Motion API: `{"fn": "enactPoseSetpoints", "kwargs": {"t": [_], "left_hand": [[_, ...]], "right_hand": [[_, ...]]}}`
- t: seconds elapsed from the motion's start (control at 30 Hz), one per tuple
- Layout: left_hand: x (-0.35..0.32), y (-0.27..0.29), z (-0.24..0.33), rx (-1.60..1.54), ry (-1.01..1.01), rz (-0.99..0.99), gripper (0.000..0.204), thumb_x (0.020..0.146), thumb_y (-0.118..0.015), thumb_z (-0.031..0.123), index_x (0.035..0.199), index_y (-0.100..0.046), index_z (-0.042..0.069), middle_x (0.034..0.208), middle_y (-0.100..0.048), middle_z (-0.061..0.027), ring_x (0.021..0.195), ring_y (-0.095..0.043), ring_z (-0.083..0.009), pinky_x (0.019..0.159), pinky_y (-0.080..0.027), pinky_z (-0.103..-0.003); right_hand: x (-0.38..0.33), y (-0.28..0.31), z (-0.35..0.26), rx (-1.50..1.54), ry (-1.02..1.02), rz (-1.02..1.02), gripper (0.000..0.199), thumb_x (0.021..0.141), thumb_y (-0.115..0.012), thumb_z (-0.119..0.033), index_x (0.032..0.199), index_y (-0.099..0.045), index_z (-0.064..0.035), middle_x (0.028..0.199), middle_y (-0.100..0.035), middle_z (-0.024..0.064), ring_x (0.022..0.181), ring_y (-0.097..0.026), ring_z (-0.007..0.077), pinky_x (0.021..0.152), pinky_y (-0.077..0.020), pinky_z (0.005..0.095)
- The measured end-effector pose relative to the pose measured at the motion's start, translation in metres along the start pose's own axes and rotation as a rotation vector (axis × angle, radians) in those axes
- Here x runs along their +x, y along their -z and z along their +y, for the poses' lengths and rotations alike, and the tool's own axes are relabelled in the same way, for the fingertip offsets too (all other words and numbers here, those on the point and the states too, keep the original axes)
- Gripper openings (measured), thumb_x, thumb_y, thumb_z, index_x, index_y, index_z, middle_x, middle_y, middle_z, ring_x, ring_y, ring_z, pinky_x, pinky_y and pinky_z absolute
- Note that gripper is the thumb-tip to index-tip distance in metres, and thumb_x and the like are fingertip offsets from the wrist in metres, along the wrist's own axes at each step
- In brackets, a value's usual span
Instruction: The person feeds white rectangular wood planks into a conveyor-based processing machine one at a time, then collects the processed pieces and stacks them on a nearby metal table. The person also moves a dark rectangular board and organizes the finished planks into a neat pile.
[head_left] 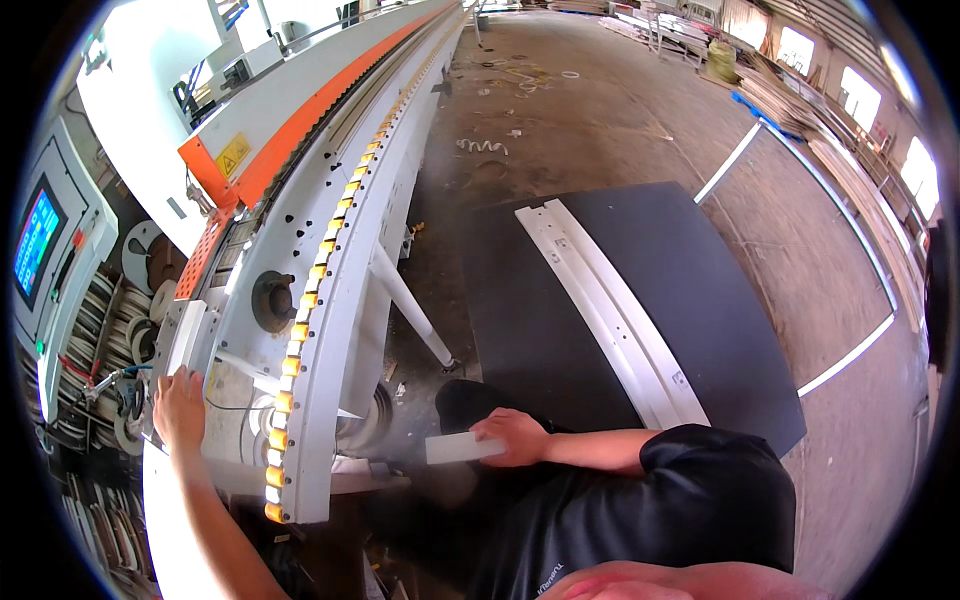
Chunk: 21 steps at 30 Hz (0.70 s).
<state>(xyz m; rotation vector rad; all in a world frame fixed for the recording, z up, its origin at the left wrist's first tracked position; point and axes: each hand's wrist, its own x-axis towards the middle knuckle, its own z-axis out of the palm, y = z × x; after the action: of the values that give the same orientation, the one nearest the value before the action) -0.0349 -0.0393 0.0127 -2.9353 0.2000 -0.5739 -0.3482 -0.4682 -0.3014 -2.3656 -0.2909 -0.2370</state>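
Note:
My left hand [180, 412] rests with its fingers stretched out at the near end of a long machine [345, 370], by the lower end of a pale strip-shaped piece [190, 338]. What lies under the palm is hidden. A short white rectangular piece [455, 448] sticks out to the left from my right hand [515, 438], whose fingers are closed round its right end. This piece is held low, right of the machine's row of yellow rollers [308, 300] and apart from them.
To the right, a long white panel [615, 315] lies on a large dark board [715, 330]. A control box with a lit screen [38, 240] stands at the left, above stacked rolls of edging strip [95, 340]. One slanted machine leg [415, 310] reaches the floor.

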Motion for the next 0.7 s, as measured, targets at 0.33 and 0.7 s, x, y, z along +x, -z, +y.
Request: {"fn": "enactPoseSetpoints", "kwargs": {"t": [0.33,0.7], "left_hand": [[0.0022,-0.007,-0.0071,0.002,-0.018,0.034,0.048,0.11,-0.053,0.045,0.139,-0.071,0.012,0.13,-0.067,-0.0158,0.12,-0.066,-0.0378,0.098,-0.054,-0.05],[0.0012,-0.0044,-0.0048,0.016,-0.007,0.009,0.046,0.11,-0.055,0.044,0.141,-0.069,0.013,0.131,-0.067,-0.013,0.121,-0.065,-0.0364,0.099,-0.054,-0.049]], "right_hand": [[0.0035,0.0015,0.0034,0.002,0.017,0.005,0.039,0.084,-0.085,-0.034,0.112,-0.065,-0.0156,0.131,-0.072,0.0001,0.116,-0.066,0.0289,0.103,-0.0542,0.0432],[0.0029,-0.002,0.0041,0.003,0.071,0.078,0.041,0.081,-0.086,-0.031,0.112,-0.065,-0.0152,0.122,-0.073,0.0006,0.11,-0.067,0.0297,0.098,-0.0554,0.0439]]}}
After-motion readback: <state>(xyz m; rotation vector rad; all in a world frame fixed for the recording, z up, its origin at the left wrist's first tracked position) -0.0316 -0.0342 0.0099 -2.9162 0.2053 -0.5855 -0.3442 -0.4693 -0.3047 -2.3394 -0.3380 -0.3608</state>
